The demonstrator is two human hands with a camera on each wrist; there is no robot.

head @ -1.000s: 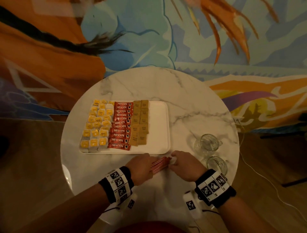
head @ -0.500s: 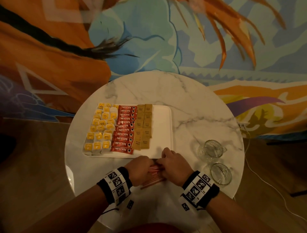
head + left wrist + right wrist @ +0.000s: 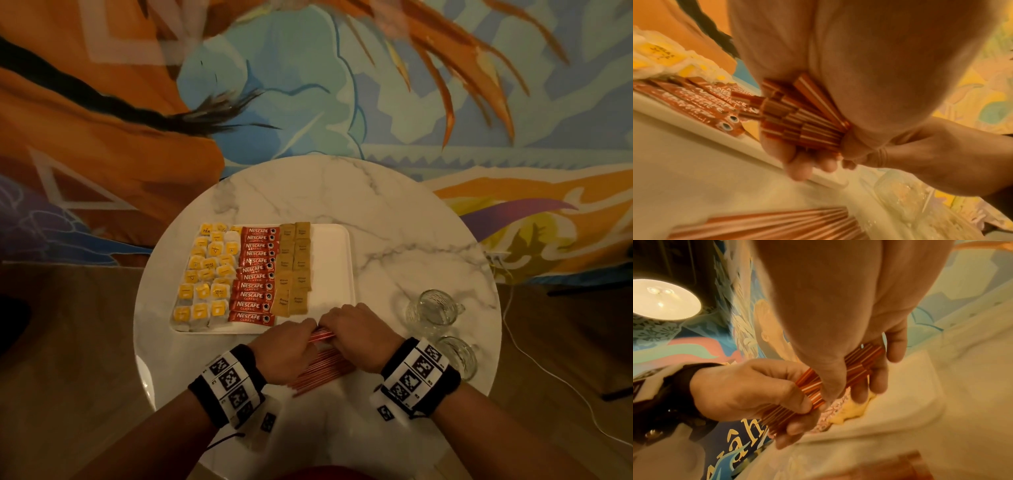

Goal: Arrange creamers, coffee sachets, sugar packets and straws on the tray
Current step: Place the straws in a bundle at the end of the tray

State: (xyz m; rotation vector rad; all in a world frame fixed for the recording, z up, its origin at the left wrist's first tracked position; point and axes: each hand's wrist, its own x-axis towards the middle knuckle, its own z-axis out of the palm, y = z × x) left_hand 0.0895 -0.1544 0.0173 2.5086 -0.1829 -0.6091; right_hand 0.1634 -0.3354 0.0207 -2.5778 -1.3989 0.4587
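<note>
So there's a round marble table and a white tray sitting on its left half. Going left to right across the tray: a block of yellow-topped creamers fills the 9 o'clock side, then a neat column of red Nescafe coffee sachets right beside them, then two columns of brown sugar packets touching the sachets. The 3 o'clock strip of the tray is bare white.

Down at the tray's 6 o'clock edge, both hands are bunched up around a bundle of red-and-white striped straws. The left hand has its fingers curled round the near part of the bundle, thumb pressed on top, which is pretty clear from the right wrist view. The right hand is clamped on the far part of the same bundle, thumb on one side and fingers on the other. The two hands are touching each other, knuckle to knuckle. In the left wrist view the cut ends of the straws point toward the sachets.

More loose straws are fanned out flat on the table under the wrists, at the table's 6 o'clock.

Over at 4 o'clock, two clear glass mugs stand near each other, well apart from the tray.
</note>
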